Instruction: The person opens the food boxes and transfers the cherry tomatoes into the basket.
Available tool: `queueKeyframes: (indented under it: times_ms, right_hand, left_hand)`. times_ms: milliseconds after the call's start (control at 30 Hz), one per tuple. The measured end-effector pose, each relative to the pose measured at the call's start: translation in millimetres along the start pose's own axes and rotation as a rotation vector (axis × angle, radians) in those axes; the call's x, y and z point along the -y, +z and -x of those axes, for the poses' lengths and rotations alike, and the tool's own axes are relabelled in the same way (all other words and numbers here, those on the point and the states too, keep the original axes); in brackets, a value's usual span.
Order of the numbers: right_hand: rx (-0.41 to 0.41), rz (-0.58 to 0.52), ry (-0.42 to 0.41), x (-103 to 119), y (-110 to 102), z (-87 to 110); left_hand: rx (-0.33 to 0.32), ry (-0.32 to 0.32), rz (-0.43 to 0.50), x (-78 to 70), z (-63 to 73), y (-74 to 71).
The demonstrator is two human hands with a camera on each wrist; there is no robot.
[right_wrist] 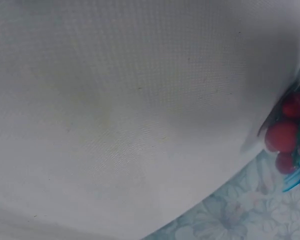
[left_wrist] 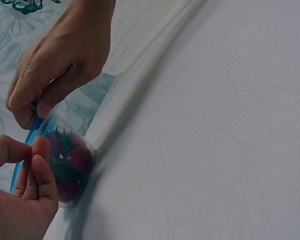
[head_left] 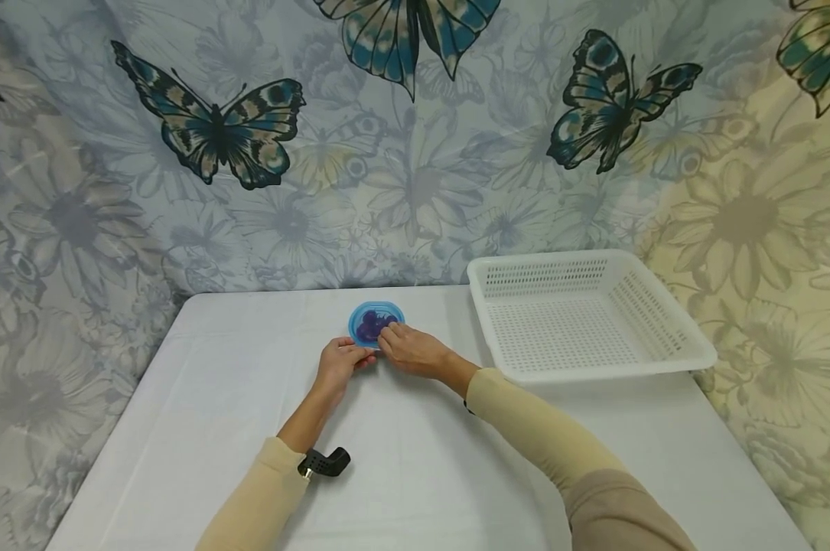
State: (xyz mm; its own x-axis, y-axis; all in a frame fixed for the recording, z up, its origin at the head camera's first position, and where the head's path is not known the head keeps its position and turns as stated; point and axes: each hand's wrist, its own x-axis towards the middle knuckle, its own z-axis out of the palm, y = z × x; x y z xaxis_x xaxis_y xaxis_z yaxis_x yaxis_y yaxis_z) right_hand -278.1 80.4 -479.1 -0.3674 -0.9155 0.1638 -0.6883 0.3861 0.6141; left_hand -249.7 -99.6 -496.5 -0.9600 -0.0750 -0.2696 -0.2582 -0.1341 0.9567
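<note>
Two-sided hold, I judge, for steadiness: left hand (head_left: 339, 364) and right hand (head_left: 415, 352) pinch the oval blue-rimmed clear plastic tub (head_left: 379, 306) near the white tabletop (head_left: 235, 413)'s far edge.

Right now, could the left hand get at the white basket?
Probably not directly: the right hand and right sleeve lie between the left hand and white basket, and the left hand is at the blue-rimmed container.
</note>
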Motion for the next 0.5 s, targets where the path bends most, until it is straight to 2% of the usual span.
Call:
queueKeyframes:
  times_ms: [133, 500]
  right_hand:
    - [-0.041, 0.013, 0.006, -1.5, 2.0, 0.0]
    - [-0.087, 0.024, 0.031, 0.3, 5.8, -1.9]
  left_hand:
    - [0.018, 0.012, 0.003, -2.0, -2.3, 0.5]
    - [0.027, 0.004, 0.013, 0.8, -2.1, -2.0]
